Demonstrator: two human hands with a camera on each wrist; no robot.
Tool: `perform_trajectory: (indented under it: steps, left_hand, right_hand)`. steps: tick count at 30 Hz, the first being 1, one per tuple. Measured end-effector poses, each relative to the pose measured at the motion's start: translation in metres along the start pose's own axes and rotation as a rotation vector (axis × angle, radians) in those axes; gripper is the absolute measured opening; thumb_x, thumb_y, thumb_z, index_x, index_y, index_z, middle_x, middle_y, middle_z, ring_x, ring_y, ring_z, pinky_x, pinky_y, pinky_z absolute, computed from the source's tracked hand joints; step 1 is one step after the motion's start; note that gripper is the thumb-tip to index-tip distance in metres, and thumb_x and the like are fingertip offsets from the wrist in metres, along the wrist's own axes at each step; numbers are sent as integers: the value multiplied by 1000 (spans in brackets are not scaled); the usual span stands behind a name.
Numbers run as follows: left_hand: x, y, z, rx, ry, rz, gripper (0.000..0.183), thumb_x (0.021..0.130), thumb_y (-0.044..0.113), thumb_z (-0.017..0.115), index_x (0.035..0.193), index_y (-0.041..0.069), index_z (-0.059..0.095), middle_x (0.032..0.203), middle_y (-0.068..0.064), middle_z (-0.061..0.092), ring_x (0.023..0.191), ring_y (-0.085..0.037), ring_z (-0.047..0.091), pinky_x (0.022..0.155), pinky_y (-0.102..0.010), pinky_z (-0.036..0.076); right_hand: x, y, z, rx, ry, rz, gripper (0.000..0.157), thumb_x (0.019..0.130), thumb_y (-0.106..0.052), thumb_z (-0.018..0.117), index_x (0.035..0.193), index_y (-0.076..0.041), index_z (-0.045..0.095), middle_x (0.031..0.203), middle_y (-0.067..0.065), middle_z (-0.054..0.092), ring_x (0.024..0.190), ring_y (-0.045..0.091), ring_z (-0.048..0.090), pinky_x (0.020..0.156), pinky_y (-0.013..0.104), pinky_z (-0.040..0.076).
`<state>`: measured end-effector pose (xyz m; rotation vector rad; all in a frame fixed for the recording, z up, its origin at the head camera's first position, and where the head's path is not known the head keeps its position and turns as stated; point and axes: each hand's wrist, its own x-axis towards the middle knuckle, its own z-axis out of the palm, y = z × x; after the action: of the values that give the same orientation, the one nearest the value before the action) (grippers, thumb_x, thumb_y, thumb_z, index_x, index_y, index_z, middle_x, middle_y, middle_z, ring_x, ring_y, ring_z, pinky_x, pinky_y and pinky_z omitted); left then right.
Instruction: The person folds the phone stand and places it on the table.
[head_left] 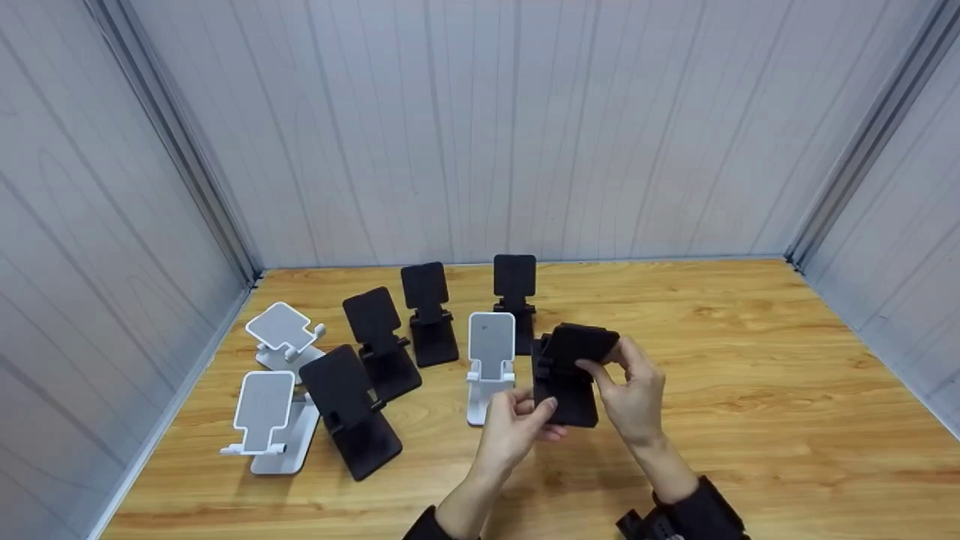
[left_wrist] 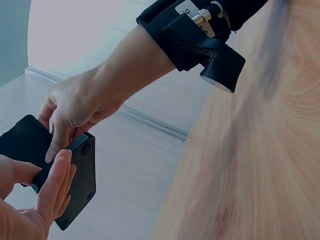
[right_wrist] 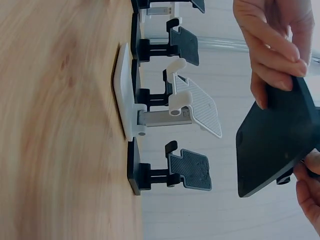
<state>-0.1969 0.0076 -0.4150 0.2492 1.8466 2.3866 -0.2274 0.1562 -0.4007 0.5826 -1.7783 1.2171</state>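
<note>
A black folding phone stand [head_left: 571, 401] is held above the table between both hands. My left hand [head_left: 508, 433] grips the lower left edge of its base, thumb on top and fingers underneath. With thumb and fingers, my right hand [head_left: 634, 391] pinches the right edge of its upper plate [head_left: 581, 345], which is tilted over the base. In the left wrist view, the flat underside [left_wrist: 82, 175] of the base shows beside the left fingers. A white phone stand [head_left: 491, 346] with a grey pad stands just left of the held one.
Black stands [head_left: 514, 276], [head_left: 425, 285], [head_left: 373, 319] and another black stand [head_left: 337, 386] stand unfolded behind and to the left. Two white stands [head_left: 264, 405], [head_left: 281, 330] are at the far left. Pale panel walls [head_left: 480, 135] border the wooden table [head_left: 750, 390].
</note>
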Motion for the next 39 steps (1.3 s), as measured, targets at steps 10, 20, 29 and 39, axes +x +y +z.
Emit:
perform_trajectory:
  steps: [10,20,29,39]
  left_hand:
    - [-3,-1,4,-5,-15,-8,17,84,-3,53,95,-17,51,74,-27,61,53,-26,62,54,-37,54]
    - [-6,-1,7,-1,-33,-8,17,84,-4,52,96,-17,51,73,-27,62,53,-29,62,52,-35,54]
    - [-10,7,10,-29,5,-15,18,83,-3,53,95,-17,51,73,-25,63,49,-20,61,52,-32,54]
    - [-10,8,9,-46,14,-21,20,83,-3,53,98,-18,50,74,-26,62,50,-21,61,51,-32,54]
  right_hand:
    - [-3,14,-1,-80,44,-80,30,57,13,75,80,2,60,73,5,60,68,16,60,70,18,50]
    - [-2,19,-4,-91,64,-124,29,58,13,75,81,3,60,76,6,61,73,14,61,70,17,50]
    - [3,11,-6,-99,21,-158,32,58,13,75,85,3,60,77,6,60,71,16,60,70,19,49]
    - [18,-27,-27,-232,1,-144,51,57,4,79,104,5,58,97,12,60,88,23,55,82,21,44]
